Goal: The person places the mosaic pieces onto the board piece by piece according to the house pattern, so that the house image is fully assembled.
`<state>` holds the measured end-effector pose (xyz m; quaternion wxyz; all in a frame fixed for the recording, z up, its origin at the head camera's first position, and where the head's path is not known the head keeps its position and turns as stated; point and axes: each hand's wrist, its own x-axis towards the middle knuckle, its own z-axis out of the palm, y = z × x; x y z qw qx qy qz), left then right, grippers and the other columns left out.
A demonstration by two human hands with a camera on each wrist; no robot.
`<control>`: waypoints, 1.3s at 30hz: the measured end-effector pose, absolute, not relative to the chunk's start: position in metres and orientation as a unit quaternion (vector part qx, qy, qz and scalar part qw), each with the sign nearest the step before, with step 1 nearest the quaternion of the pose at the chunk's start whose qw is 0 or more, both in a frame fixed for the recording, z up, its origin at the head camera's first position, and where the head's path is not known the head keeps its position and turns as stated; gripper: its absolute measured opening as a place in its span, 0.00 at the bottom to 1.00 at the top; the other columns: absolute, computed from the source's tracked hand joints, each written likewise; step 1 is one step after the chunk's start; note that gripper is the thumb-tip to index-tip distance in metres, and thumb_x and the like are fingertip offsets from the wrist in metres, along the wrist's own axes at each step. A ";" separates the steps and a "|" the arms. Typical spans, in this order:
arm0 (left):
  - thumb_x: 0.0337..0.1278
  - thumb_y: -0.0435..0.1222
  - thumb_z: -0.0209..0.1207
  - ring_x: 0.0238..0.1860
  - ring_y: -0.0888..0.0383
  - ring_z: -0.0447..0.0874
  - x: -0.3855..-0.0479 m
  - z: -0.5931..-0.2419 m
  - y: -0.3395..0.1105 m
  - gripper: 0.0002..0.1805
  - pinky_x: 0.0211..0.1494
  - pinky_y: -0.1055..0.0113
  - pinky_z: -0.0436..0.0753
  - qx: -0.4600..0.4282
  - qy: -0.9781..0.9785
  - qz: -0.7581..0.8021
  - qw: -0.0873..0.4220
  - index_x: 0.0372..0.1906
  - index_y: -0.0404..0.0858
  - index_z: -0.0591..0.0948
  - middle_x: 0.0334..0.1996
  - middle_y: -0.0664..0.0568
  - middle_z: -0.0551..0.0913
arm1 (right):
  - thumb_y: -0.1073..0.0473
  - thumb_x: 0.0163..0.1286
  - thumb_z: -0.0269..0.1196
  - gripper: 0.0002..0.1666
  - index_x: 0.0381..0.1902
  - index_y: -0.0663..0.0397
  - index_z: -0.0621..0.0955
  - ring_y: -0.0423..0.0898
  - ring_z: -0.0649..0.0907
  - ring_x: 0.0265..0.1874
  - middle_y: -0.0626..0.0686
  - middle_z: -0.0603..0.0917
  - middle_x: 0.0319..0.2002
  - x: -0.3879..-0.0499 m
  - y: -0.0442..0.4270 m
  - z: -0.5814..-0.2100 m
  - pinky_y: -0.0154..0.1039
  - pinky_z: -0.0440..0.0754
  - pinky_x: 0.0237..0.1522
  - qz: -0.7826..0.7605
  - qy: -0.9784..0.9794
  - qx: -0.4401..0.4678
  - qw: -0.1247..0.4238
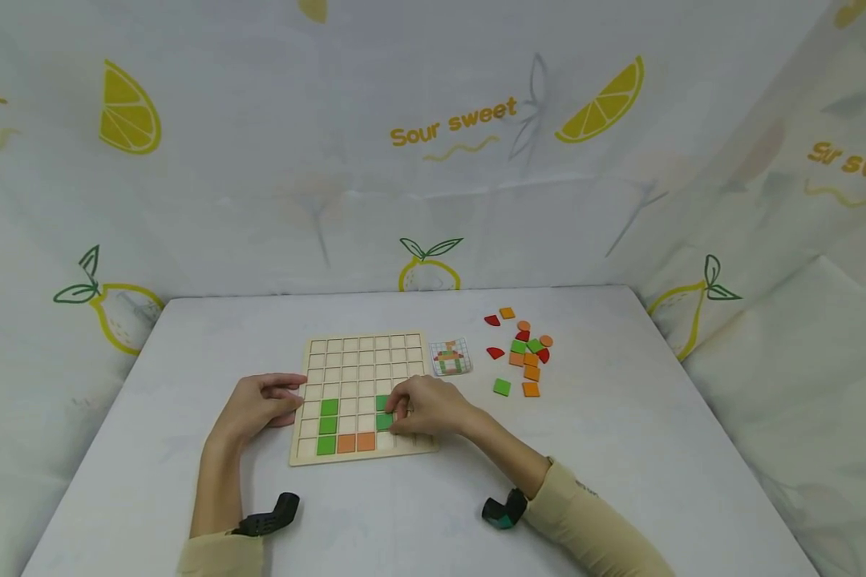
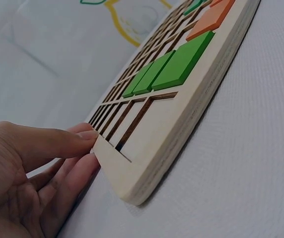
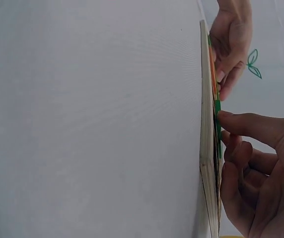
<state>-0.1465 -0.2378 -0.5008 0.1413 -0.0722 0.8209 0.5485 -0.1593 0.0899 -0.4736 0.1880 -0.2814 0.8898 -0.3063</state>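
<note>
A wooden grid board point(image 1: 412, 455) lies on the table, bearing a column of green square tiles point(image 1: 328, 425), two orange square tiles point(image 1: 356, 442), and green tiles at its right side. My left hand point(image 1: 265, 405) holds the board's left edge; in the left wrist view its thumb point(image 2: 77, 141) lies at the rim with fingers beside and below. Over the board's right part, my right hand point(image 1: 429, 405) pinches a green square tile point(image 1: 385, 421) at the grid, fingers curled. In the right wrist view the thumb point(image 3: 253, 126) touches the tile's edge; the fingertips are partly hidden.
A small pattern card point(image 1: 451, 357) lies right of the board. Farther right are loose pieces: orange squares point(image 1: 531, 389), green squares point(image 1: 501, 387), red quarter-circles point(image 1: 495, 353) and orange rounds point(image 1: 546, 340). A printed cloth hangs behind the white table point(image 1: 606, 449).
</note>
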 end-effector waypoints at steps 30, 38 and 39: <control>0.67 0.31 0.71 0.42 0.64 0.88 -0.147 -0.504 -0.238 0.28 0.43 0.70 0.93 -0.076 0.817 0.553 0.144 0.70 0.33 0.82 0.45 0.51 0.90 | 0.58 0.69 0.76 0.14 0.48 0.58 0.88 0.42 0.79 0.19 0.52 0.85 0.34 -0.194 0.181 -0.455 0.32 0.80 0.26 -0.381 0.896 -0.181 0.141; 0.67 0.31 0.71 0.42 0.64 0.88 -0.147 -0.505 -0.239 0.28 0.43 0.70 0.93 -0.071 0.816 0.556 0.144 0.70 0.32 0.82 0.43 0.52 0.90 | 0.56 0.69 0.77 0.15 0.49 0.57 0.88 0.46 0.78 0.24 0.54 0.84 0.36 -0.193 0.220 -0.461 0.34 0.79 0.27 -0.387 0.902 -0.117 0.150; 0.67 0.31 0.71 0.42 0.64 0.88 -0.148 -0.505 -0.239 0.28 0.43 0.70 0.93 -0.071 0.815 0.556 0.144 0.70 0.32 0.82 0.43 0.52 0.89 | 0.57 0.69 0.76 0.15 0.49 0.58 0.88 0.46 0.78 0.25 0.54 0.85 0.37 -0.192 0.224 -0.461 0.34 0.79 0.28 -0.385 0.903 -0.119 0.148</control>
